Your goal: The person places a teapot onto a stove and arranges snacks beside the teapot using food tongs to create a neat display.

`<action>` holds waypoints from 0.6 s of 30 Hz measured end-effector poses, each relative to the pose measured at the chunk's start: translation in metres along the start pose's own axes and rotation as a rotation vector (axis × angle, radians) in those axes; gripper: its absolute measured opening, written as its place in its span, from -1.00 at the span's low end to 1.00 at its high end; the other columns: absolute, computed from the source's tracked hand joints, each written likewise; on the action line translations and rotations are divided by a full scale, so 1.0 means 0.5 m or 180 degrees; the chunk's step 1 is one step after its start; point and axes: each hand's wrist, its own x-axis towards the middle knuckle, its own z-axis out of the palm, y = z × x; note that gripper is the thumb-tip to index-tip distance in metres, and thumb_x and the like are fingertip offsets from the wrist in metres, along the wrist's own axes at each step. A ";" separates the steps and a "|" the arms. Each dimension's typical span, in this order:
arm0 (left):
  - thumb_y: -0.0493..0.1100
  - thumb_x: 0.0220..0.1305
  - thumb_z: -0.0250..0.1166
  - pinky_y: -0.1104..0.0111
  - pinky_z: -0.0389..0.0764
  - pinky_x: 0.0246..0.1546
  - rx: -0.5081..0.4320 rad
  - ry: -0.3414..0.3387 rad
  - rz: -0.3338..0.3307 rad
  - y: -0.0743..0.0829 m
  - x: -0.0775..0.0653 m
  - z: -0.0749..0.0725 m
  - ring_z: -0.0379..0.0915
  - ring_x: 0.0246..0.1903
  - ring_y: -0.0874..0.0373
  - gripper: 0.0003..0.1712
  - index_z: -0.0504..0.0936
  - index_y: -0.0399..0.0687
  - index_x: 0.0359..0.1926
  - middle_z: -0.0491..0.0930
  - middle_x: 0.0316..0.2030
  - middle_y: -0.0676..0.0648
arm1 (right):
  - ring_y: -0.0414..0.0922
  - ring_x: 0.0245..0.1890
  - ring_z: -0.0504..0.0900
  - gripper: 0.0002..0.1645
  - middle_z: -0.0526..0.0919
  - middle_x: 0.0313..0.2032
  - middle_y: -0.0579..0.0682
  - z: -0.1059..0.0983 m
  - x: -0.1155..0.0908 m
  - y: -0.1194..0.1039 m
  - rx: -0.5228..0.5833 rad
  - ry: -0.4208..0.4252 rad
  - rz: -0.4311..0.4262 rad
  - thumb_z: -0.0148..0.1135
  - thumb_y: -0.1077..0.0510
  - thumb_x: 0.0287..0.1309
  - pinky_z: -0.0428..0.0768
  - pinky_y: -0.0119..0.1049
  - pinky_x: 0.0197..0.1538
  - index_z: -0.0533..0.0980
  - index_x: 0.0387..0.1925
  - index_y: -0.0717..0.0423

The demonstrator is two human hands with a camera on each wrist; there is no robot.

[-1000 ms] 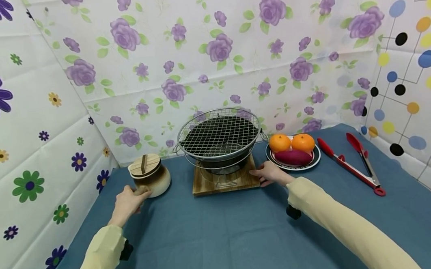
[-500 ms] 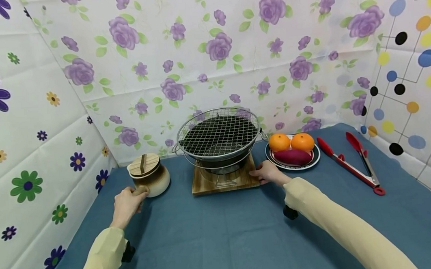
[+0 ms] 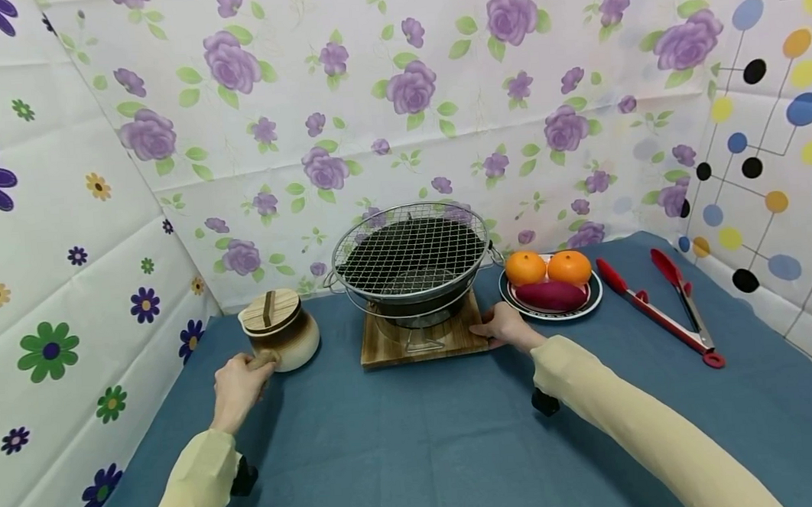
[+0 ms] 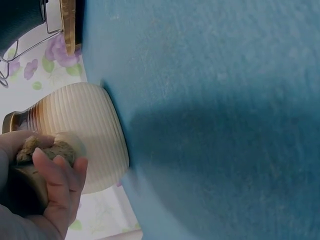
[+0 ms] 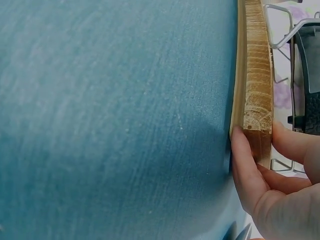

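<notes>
A side-handled clay pot (image 3: pixel 303 343), cream below and brown at the neck, stands at the left with a slatted wooden lid (image 3: pixel 281 304) on it. My left hand (image 3: pixel 239 388) grips the pot's stubby handle (image 4: pixel 62 151) between thumb and curled fingers. In the middle, a round charcoal grill (image 3: pixel 413 257) topped with a wire mesh sits on a square wooden board (image 3: pixel 390 352). My right hand (image 3: pixel 509 327) pinches the board's front right corner, thumb on top and a finger at the lower edge, as the right wrist view shows.
Right of the grill is a plate (image 3: pixel 574 313) holding two oranges (image 3: pixel 569 267) and a purple sweet potato (image 3: pixel 551 296). Red-handled tongs (image 3: pixel 664 320) lie spread farther right. Patterned cloth walls (image 3: pixel 370 94) rise behind and beside the blue tablecloth (image 3: pixel 402 437).
My right wrist has shifted slightly left, and its fingers have drawn in at the board's corner. The left hand keeps its grip on the pot's handle. The head view has turned very slightly.
</notes>
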 end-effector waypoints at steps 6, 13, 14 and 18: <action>-0.07 0.13 0.20 0.27 0.40 -0.67 0.0070 0.0167 -0.0011 0.000 -0.001 0.005 0.38 -0.71 0.09 -0.64 0.49 -0.37 -0.34 0.46 -0.67 -0.10 | 0.02 -0.44 0.61 -0.62 0.57 -0.34 0.20 0.001 0.000 0.003 -0.0015 0.0005 -0.0003 0.25 0.28 0.08 0.62 -0.24 -0.44 0.45 -0.15 0.53; -0.10 0.10 0.21 0.18 0.41 -0.57 0.0151 0.0237 0.0015 0.001 -0.001 0.006 0.40 -0.52 -0.03 -0.68 0.50 -0.37 -0.38 0.48 -0.58 -0.15 | 0.04 -0.37 0.61 -0.60 0.56 -0.26 0.24 0.002 0.003 0.006 -0.0019 0.0010 -0.0005 0.25 0.27 0.09 0.62 -0.23 -0.42 0.44 -0.13 0.53; -0.11 0.10 0.21 0.17 0.41 -0.56 0.0152 0.0239 0.0016 0.001 -0.001 0.005 0.41 -0.51 -0.04 -0.68 0.50 -0.37 -0.38 0.48 -0.58 -0.15 | 0.04 -0.36 0.61 -0.60 0.55 -0.26 0.25 0.003 0.004 0.007 -0.0031 0.0004 -0.0017 0.24 0.27 0.09 0.62 -0.23 -0.42 0.44 -0.12 0.53; -0.12 0.10 0.21 0.16 0.41 -0.54 0.0143 0.0257 0.0006 0.000 -0.002 0.005 0.40 -0.51 -0.05 -0.70 0.50 -0.36 -0.38 0.49 -0.57 -0.16 | 0.04 -0.34 0.60 -0.61 0.56 -0.25 0.24 0.004 0.005 0.009 -0.0020 0.0014 -0.0011 0.24 0.27 0.09 0.62 -0.22 -0.41 0.44 -0.12 0.52</action>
